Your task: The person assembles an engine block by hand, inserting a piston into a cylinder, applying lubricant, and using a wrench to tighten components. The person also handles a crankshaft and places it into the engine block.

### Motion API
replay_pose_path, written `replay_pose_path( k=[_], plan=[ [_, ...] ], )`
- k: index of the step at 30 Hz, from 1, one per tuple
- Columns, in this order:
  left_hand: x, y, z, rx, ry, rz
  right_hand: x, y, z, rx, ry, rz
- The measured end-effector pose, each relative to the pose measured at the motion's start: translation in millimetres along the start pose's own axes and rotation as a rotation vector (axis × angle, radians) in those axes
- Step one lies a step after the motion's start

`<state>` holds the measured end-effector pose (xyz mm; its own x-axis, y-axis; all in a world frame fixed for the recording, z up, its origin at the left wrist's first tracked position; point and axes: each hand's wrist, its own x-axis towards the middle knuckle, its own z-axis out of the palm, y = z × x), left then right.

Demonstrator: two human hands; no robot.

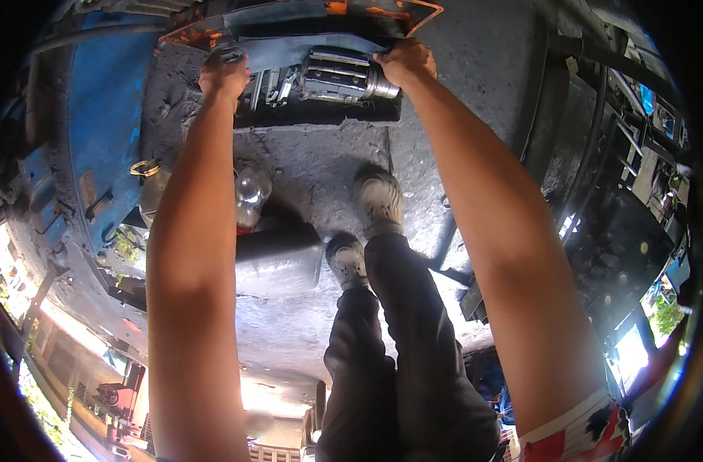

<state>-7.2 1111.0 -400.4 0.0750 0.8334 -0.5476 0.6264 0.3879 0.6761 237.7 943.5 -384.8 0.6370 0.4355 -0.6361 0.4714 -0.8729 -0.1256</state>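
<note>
Both arms reach far forward to a dark grey sheet [305, 48] with a curved near edge; its material I cannot make out. My left hand [225, 75] is closed on its left end and my right hand [407, 63] on its right end. Just under the sheet, on the near side, lies a ridged cylindrical metal part [337, 77] with a shiny round end close to my right hand. Several narrow metal pieces [273, 86] lie beside that part, near my left hand. These parts rest in a shallow dark tray [320, 115].
Beyond the sheet is a dark piece with orange edges [336, 9]. A blue metal panel [109, 115] stands at left. Clear plastic bottles [251, 192] and a grey box-like object [278, 258] are by my left arm. Dark metalwork [574, 131] lines the right. My shoes [378, 196] are on the grey floor.
</note>
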Motion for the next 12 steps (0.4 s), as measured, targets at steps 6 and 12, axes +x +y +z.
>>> replay_pose_path(
  k=[6, 12],
  plan=[
    [-94.4, -71.3, -42.5, 0.261, 0.044, 0.018, -70.0, 104.3, 3.0, 0.175, 0.132, -0.167],
    [-343.7, -113.6, -177.3, 0.314, 0.128, -0.486, -359.6, 387.0, 104.6, -0.311, 0.173, -0.277]
  ],
)
